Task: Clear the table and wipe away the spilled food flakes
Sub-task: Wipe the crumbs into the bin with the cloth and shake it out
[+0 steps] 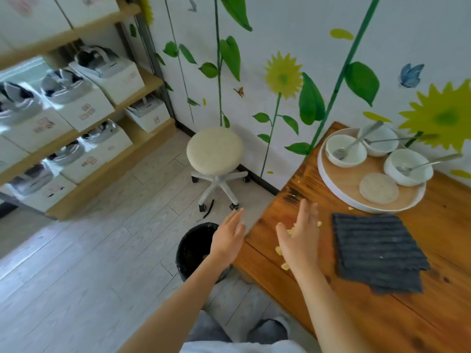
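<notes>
Pale yellow food flakes lie scattered near the left edge of the wooden table. My right hand is flat on edge among them, fingers straight, palm facing left. My left hand hovers off the table's edge with straight fingers, above a black bin on the floor. A dark grey cloth lies flat on the table right of my right hand. Behind it, a round tray holds three white bowls with spoons and a small round plate.
A white wheeled stool stands on the floor by the wall, beyond the bin. Wooden shelves with white boxes fill the left side. The wall with flower stickers runs along the table's far edge. My feet are by the table's corner.
</notes>
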`<state>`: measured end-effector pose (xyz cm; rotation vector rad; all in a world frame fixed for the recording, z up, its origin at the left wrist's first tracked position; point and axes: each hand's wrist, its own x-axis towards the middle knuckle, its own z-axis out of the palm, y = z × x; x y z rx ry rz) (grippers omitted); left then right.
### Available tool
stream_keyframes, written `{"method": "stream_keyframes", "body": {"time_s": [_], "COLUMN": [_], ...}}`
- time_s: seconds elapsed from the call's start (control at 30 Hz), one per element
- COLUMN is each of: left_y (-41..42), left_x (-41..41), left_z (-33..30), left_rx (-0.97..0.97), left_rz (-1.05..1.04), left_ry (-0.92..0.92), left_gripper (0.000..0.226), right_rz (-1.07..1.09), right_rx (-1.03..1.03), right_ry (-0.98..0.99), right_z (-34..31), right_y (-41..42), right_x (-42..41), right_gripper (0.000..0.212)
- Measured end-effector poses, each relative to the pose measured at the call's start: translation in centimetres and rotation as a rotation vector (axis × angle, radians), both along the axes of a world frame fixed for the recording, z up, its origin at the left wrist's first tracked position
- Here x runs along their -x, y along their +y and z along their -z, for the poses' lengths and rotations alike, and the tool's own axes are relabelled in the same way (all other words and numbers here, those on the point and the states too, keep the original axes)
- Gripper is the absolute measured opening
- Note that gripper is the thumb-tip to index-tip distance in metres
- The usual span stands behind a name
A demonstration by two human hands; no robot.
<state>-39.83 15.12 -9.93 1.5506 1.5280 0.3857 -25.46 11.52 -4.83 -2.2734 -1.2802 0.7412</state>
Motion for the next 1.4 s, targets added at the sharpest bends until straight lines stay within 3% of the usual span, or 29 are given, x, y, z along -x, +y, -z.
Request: {"method": "stream_keyframes", "body": {"time_s": [0.1,0.3,0.67,0.87,1.1,1.2,1.27,1.4], "left_y": [0.5,3.1,5.2,6.7,9.9,10.3,10.5,10.6], "left_x": [5.8,16.4,21.1,22.2,22.6,22.6,22.5,22.1], "left_z": [1.2,2.9,9.7,19.4,36.4,41.7,44.3,47.1], "left_rx": [0.053,0.135,0.322,0.473,0.602,0.635,0.647,0.742], "left_rz": [0.000,0.021,-0.044,-0.110,-0.174,-0.169,-0.146,-0.360], "left_ry": [0.023,0.116,0.043,0.067,0.203,0.230,0.261,0.215], "left_gripper": [0.046,0.046,0.045,0.047,0.062,0.071,0.074,0.062], "right_rz": [-0.097,-0.103,-0.077,-0.009,0.334,0.425,0.374,0.398], "right_rx": [-0.074,0.039,0.311,0.547,0.678,0.658,0.635,0.680], "right_ry": [0.095,0.200,0.265,0.320,0.256,0.210,0.184,0.243], "right_z": [1.3,5.0,13.7,26.1,44.4,48.9,50.9,53.4], "right_y": [1.1,2.9,5.5,6.2,7.0,7.4,7.7,8.2], "right_x": [7.3,18.9,23.1,22.5,20.4,19.1,18.1,16.6], "right_gripper": [0.075,0.075,0.070,0.068,0.069,0.068,0.066,0.052]}}
